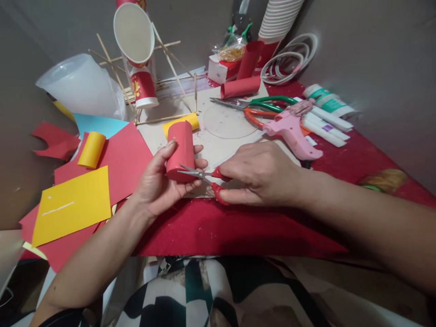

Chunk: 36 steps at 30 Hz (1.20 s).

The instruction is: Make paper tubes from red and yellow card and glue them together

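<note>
My left hand [160, 181] is wrapped round a red paper tube [181, 147], held upright above the red table cover [238, 227]. My right hand [262, 175] grips small red-handled scissors [204, 175], whose blades point left and touch the tube's lower rim. Both hands are closed on what they hold. A grey card board [218, 145] lies just behind them.
Yellow sheet [73, 204], red sheets and a yellow tube [91, 149] lie left. At the back stand paper cups [134, 34], wooden sticks, red rolls [240, 86] and a cup stack [279, 18]. Green and orange scissors [259, 106], a pink glue gun [293, 131] and glue sticks lie right.
</note>
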Available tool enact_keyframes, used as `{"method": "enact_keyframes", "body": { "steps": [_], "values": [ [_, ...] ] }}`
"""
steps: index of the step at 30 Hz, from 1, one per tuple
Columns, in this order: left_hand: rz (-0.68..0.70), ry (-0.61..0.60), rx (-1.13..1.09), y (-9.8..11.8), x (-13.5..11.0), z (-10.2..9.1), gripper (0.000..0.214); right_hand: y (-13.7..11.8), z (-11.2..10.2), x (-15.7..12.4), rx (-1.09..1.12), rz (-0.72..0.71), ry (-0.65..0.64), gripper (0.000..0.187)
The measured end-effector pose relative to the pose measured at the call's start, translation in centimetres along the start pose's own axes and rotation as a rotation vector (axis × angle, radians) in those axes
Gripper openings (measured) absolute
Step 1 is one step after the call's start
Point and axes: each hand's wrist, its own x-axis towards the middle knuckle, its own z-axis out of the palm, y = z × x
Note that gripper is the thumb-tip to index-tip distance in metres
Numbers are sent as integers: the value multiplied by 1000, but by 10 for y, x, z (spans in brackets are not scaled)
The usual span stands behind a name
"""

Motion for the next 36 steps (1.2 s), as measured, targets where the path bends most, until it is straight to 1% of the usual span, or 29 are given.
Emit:
{"method": "enact_keyframes", "body": {
  "steps": [5,10,15,19,24,29,34,36],
  "values": [
    [14,5,21,0,1,-1,45,1,0,0,-11,-25,32,31],
    [14,-6,23,0,1,0,49,1,2,-1,-3,-28,18,30],
    [-2,45,-29,0,-1,5,44,-1,7,-3,-3,-12,39,37],
    [-1,73,-38,1,-2,8,42,0,10,-5,3,-7,59,38],
    [5,88,-37,1,-1,9,41,1,11,-6,-8,-9,35,40],
    [38,128,19,0,-1,12,38,0,10,-5,-26,-5,25,40],
    [45,150,53,-3,0,12,36,0,4,-2,-24,-22,-46,34],
    [44,150,54,-4,1,10,37,0,2,-1,-25,-25,-52,34]
  ]
}}
